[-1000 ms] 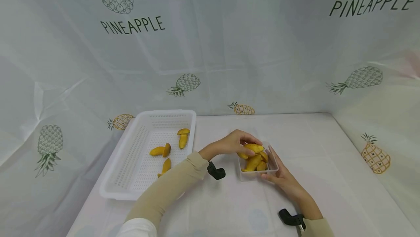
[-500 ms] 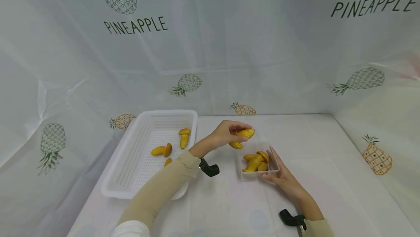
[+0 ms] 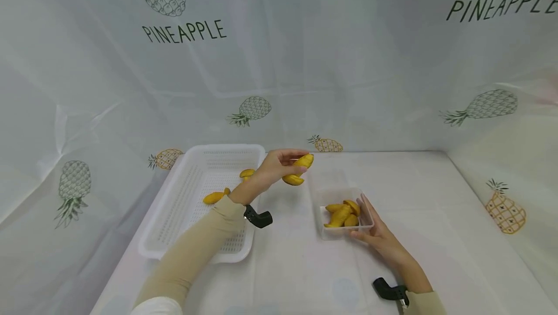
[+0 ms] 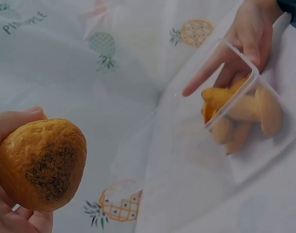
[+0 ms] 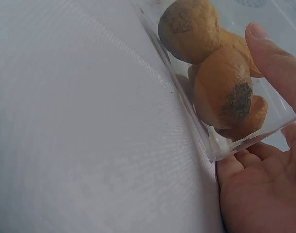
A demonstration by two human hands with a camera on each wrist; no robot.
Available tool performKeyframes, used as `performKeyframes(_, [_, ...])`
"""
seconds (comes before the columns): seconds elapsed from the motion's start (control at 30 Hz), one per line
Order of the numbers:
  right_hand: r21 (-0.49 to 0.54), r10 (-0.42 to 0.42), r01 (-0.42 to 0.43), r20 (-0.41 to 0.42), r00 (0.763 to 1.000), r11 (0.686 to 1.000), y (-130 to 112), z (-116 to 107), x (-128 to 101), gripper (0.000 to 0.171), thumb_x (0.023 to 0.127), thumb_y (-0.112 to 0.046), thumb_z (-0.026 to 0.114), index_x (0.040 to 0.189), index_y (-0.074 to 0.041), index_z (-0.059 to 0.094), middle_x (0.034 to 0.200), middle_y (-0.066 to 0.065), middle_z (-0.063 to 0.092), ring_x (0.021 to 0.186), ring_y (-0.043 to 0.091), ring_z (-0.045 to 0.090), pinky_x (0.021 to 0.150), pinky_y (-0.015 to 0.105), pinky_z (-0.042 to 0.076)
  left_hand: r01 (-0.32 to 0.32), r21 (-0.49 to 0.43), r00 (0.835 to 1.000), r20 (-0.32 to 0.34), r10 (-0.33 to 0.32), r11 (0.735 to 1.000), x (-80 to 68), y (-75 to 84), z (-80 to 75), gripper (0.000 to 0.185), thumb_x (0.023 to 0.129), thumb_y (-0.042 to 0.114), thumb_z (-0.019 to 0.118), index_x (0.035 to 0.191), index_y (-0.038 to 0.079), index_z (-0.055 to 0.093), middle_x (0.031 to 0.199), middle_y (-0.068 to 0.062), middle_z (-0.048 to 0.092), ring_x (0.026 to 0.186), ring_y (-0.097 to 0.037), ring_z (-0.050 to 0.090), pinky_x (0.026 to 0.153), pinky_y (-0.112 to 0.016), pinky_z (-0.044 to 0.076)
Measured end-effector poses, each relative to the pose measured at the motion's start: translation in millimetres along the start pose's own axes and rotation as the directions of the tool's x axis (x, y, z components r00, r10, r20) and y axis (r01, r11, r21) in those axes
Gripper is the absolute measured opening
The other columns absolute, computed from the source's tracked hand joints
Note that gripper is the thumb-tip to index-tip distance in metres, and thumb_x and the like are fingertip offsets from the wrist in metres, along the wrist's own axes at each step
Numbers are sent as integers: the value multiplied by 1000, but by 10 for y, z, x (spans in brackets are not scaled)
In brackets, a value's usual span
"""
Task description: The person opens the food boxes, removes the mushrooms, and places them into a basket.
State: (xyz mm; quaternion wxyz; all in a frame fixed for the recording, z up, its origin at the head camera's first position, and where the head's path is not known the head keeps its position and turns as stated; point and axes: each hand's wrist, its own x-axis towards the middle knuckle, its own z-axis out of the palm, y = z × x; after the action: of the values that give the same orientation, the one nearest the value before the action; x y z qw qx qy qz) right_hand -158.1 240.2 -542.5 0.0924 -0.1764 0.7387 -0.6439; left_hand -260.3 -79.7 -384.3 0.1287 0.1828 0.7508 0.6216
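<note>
My left hand (image 3: 279, 164) holds a yellow-brown mushroom (image 3: 303, 161) in the air, between the white basket and a clear plastic box (image 3: 336, 234). In the left wrist view its rounded cap (image 4: 55, 165), marked by a dark patch, faces the camera. My right hand (image 3: 383, 240) grips the box at its near right corner, thumb at the near rim and fingers along the right side. Several similar mushrooms (image 3: 339, 216) lie heaped in the box. The right wrist view shows two caps (image 5: 223, 87) close to the clear wall, beside my thumb (image 5: 271, 53).
A white perforated basket (image 3: 150, 240) stands at the left, partly hidden under my left forearm. Mushrooms (image 3: 213, 197) show inside it. A faint translucent flat piece (image 3: 330, 177) lies behind the box. Pineapple-printed sheeting (image 3: 287, 63) hangs behind the table.
My left hand has lifted away from over the box, moving left and back toward the basket with the mushroom still held. My right hand and the box have stayed in place.
</note>
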Motion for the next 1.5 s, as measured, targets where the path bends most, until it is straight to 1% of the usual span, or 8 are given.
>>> performKeyframes(0.23, [1, 2, -2, 17, 1000, 1000, -9, 3, 10, 104, 93, -3, 69, 161, -25, -6, 165, 16, -7, 148, 38, -12, 105, 14, 23, 64, -63, 993, -94, -70, 996, -144, 16, -308, 44, 88, 12, 78, 131, 15, 67, 129, -3, 63, 114, -22, 62, 86, -32, 56])
performKeyframes(0.37, [-3, 10, -10, 10, 1000, 1000, -19, 11, 17, 104, 93, -2, 69, 161, -25, -6, 165, 16, -6, 148, 38, -12, 115, 47, 13, 70, -58, 988, -135, -77, 996, -236, 17, -499, 45, 90, 11, 76, 133, 13, 65, 132, -5, 61, 116, -23, 60, 89, -31, 55])
performKeyframes(0.47, [0, 5, -5, 4, 1000, 1000, -19, 9, 30, 103, 93, -1, 69, 161, -23, -5, 165, 18, -6, 148, 40, -13, 108, 67, 4, 83, -61, 982, -165, -92, 995, -301, -1, -638, 46, 91, 10, 75, 136, 12, 63, 134, -6, 60, 118, -24, 59, 87, -30, 56])
performKeyframes(0.53, [-5, 1, -1, 4, 1000, 1000, -24, -2, 33, 103, 93, -2, 69, 161, -23, -6, 165, 18, -6, 148, 41, -12, 113, 60, 8, 95, -73, 978, -179, -107, 993, -346, -29, -726, 49, 91, 10, 75, 138, 11, 61, 137, -6, 58, 120, -24, 58, 87, -29, 56])
performKeyframes(0.6, [-12, 3, -3, 2, 1000, 1000, -23, -13, 35, 103, 93, -2, 69, 161, -24, -5, 165, 17, -6, 148, 40, -11, 117, 40, 17, 106, -75, 974, -196, -118, 992, -390, -77, -807, 51, 91, 12, 75, 139, 11, 60, 140, -6, 57, 123, -23, 56, 90, -28, 55])
performKeyframes(0.73, [-16, 5, -5, 5, 1000, 1000, -28, -20, 30, 104, 93, -3, 70, 161, -24, -6, 165, 17, -6, 148, 40, -11, 103, 11, 24, 118, -55, 964, -232, -128, 991, -493, -193, -923, 54, 90, 16, 77, 140, 11, 59, 143, -5, 54, 129, -22, 51, 104, -32, 46])
performKeyframes(0.93, [-4, 3, -2, 11, 1000, 1000, -11, -6, 20, 104, 93, -3, 69, 161, -23, -6, 165, 19, -8, 147, 42, -12, 104, 10, 23, 162, -37, 945, -280, -166, 986, -671, -353, -1024, 54, 91, 16, 76, 141, 9, 57, 145, -8, 52, 134, -23, 46, 110, -35, 40])
performKeyframes(1.5, [15, -5, 5, 5, 1000, 1000, -14, -6, 3, 105, 92, 0, 70, 161, -24, -5, 165, 17, -6, 148, 39, -12, 100, 5, 24, 250, 3, 922, -306, -238, 968, -861, -696, -1077, 52, 89, 12, 77, 137, 2, 59, 139, -14, 57, 123, -27, 56, 90, -20, 51])
